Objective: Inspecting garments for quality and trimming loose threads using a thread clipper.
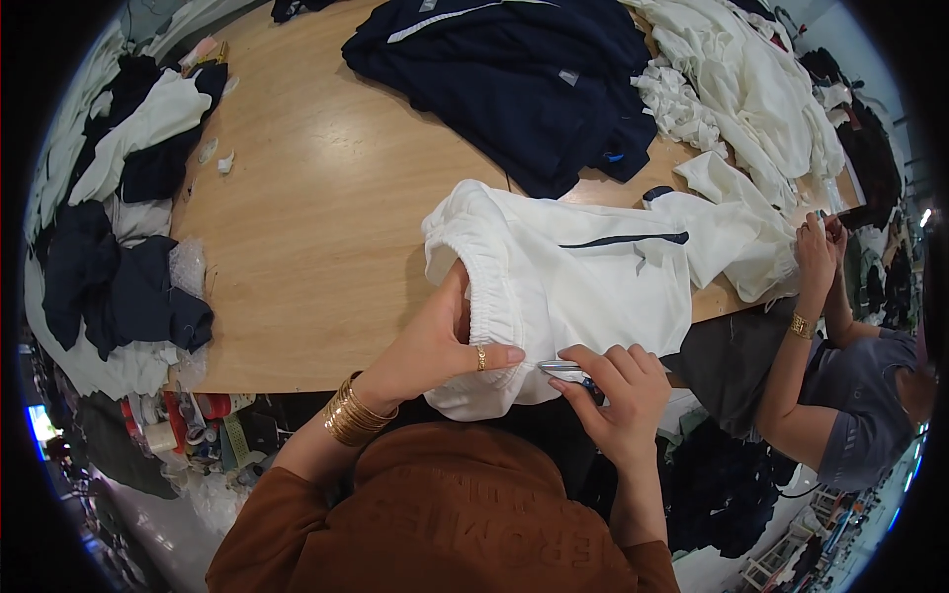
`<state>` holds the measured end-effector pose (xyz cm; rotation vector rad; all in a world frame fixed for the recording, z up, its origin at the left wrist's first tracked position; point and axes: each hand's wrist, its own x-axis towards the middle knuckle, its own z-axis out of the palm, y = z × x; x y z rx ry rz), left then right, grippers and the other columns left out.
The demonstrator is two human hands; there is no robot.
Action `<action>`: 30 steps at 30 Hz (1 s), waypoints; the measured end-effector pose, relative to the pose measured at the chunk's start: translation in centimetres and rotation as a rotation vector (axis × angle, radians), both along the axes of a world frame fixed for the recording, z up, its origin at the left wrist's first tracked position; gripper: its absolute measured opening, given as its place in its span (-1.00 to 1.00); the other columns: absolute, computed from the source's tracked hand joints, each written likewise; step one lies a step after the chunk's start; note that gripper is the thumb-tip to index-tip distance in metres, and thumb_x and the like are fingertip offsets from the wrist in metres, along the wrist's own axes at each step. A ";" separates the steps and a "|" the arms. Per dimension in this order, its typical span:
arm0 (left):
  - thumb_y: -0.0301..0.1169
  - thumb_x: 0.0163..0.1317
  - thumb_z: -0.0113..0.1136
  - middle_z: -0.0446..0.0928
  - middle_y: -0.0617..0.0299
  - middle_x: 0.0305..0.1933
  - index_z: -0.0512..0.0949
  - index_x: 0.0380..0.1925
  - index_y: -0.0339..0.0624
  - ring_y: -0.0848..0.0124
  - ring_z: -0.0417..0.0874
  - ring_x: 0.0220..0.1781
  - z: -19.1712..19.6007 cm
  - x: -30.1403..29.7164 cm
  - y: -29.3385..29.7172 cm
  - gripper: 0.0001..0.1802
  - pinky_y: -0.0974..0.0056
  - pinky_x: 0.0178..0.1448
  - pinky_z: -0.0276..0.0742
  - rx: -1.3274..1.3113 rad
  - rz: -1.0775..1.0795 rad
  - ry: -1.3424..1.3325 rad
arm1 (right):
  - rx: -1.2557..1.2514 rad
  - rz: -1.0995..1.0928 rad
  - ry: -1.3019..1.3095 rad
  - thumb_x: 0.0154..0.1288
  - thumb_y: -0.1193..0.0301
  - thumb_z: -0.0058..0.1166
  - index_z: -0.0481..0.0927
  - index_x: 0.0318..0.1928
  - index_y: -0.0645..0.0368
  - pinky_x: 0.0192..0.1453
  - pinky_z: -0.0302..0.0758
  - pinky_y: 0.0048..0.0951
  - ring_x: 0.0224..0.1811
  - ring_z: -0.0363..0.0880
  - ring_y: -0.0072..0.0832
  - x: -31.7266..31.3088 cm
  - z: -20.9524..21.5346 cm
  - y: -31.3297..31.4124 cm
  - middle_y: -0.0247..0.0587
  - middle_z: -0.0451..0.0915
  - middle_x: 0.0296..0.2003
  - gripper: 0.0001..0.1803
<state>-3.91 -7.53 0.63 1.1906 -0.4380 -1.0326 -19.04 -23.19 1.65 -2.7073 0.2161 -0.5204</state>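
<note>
A white garment [603, 296] with a gathered elastic waistband and a navy-edged slit lies before me at the table's near edge. My left hand [440, 341] reaches into the waistband opening, with the thumb pressed on the outside, pinching the elastic edge. It wears a ring and gold bangles. In my right hand [623, 395] is a pair of small metal thread snips [565, 370], their tips against the waistband close to my left thumb. Whether a thread lies between the blades is too small to tell.
Navy garments [524, 79] are heaped beyond on the wooden table [297, 198], with a white fabric pile [751, 79] at the far right. Dark and white clothes [109, 267] line the left edge. At right, a co-worker's hands [819, 252] hold another white piece [736, 232].
</note>
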 end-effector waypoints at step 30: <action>-0.46 0.12 0.21 0.32 0.12 0.19 0.13 0.24 -0.33 0.36 0.34 0.21 -3.4 1.8 5.7 -0.30 0.28 0.26 0.25 0.204 0.148 -0.021 | 0.581 -0.635 -0.216 0.04 0.40 0.25 0.57 -0.22 0.26 -0.20 0.32 -0.62 -0.39 0.34 -0.64 -1.1 -4.1 -13.3 -0.35 0.46 -0.43 -0.71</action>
